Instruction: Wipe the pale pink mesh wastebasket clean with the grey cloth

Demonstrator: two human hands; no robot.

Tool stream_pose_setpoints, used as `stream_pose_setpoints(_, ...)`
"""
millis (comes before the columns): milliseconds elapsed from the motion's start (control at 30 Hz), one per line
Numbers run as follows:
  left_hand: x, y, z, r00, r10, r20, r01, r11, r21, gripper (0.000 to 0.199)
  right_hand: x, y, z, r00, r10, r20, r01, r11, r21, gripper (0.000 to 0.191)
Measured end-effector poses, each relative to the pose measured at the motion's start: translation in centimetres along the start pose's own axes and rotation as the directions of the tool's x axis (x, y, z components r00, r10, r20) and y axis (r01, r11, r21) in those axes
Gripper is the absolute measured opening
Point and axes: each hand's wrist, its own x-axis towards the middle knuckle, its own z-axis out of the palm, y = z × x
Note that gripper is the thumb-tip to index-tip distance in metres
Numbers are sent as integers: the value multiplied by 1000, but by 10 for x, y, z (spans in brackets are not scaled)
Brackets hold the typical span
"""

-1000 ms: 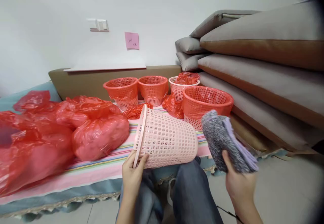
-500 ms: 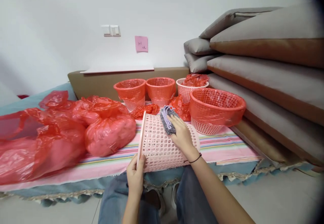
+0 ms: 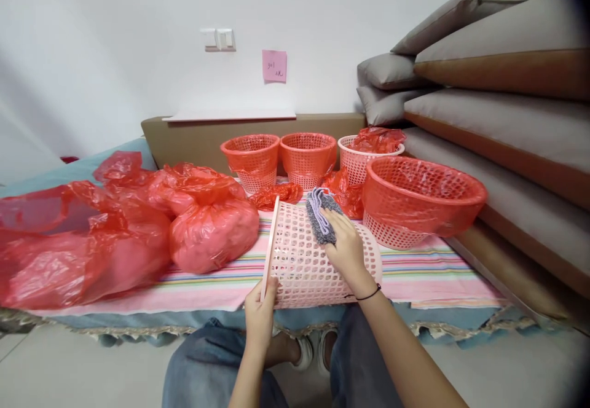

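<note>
A pink perforated plastic basket [image 3: 299, 266] lies on its side over the edge of the striped cloth, its rim facing left. My left hand [image 3: 260, 313] grips that rim near its lower part, thumb on the outer wall. On the basket's upper side, my right hand [image 3: 343, 245] presses a folded grey and lilac cloth [image 3: 322, 216] against the holes. The fingers lie over the cloth and partly hide it.
Behind stand baskets lined with red bags, two at the back [image 3: 251, 159] and a larger one [image 3: 421, 202] to the right. A pink basket [image 3: 353, 163] holds a crumpled red bag. Full red bags [image 3: 212, 230] lie left. Stacked cushions [image 3: 502, 107] rise at the right.
The whole scene has shifted rightward as the camera turned left. Both hands keep their hold on the basket and cloth; the cloth stays at about the same spot on the basket.
</note>
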Motion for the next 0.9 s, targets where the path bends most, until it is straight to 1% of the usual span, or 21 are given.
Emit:
stream_pose_setpoints(167, -3, -9, -2, 1000, -27, -4, 27, 1000, 5, 66, -5, -5, -3, 1000, -5, -1, 5, 1000, -26, 76)
stream_pose_setpoints(333, -13, -18, -7, 998, -48, -35, 49, 999, 16, 67, -17, -14, -7, 1000, -13, -6, 13, 1000, -28, 75)
stream_pose_setpoints(467, -18, -19, -8, 996, -92, -7, 92, 996, -7, 68, -21, -17, -7, 1000, -6, 9, 6, 999, -32, 77)
stream_pose_setpoints(567, -18, -16, -8, 994, -105, 34, 105, 994, -22, 66, -20, -16, -8, 1000, 1, 17, 0, 1000, -27, 78)
stream_pose_setpoints(733, -17, -7, -10, 990, -76, 122, 79, 997, -16, 63, -17, -15, -11, 1000, 13, 17, -12, 1000, -20, 80)
stream_pose_setpoints(900, -17, 13, -15, 992, 2, 128, -8, 999, 43, 43, -26, -20, -13, 999, -25, -29, 25, 1000, -9, 74)
